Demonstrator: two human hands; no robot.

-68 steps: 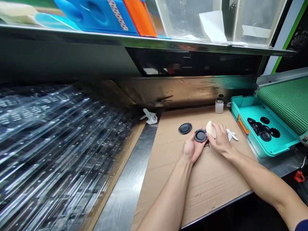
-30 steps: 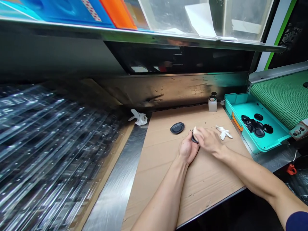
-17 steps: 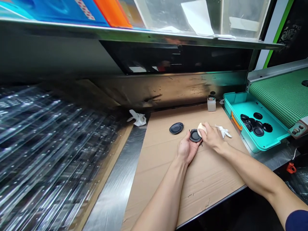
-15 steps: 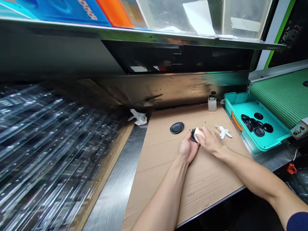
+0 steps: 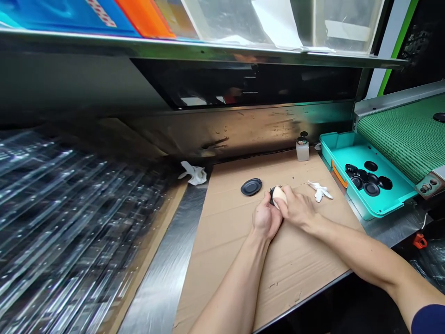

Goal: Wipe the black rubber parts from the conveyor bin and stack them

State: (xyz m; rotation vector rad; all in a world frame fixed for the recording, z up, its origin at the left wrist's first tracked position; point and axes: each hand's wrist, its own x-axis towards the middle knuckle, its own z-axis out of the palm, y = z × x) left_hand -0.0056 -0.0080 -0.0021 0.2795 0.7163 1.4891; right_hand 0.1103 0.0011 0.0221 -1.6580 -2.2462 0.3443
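My left hand (image 5: 266, 217) is closed around a black round part (image 5: 272, 194), mostly hidden by the fingers. In my right hand (image 5: 297, 208) is a cream-coloured pad (image 5: 279, 197), pressed against the face of that part; I cannot tell whether it is sponge or something else. Both hands meet above the cardboard sheet (image 5: 222, 260). Just left of them, another black oval part (image 5: 251, 187) lies flat on the cardboard. To the right of my right hand rests a crumpled white cloth or tissue (image 5: 320, 191).
A teal tray (image 5: 385, 214) with several black parts (image 5: 371, 188) stands at right, beside a green conveyor belt (image 5: 399, 134). A small bottle (image 5: 302, 150) is at the back. Clear plastic trays (image 5: 69, 232) fill the left. A metal shelf (image 5: 201, 50) overhangs the bench.
The whole view has shifted slightly. The pad has moved a little over the black part, covering more of it, while both hands keep their hold.
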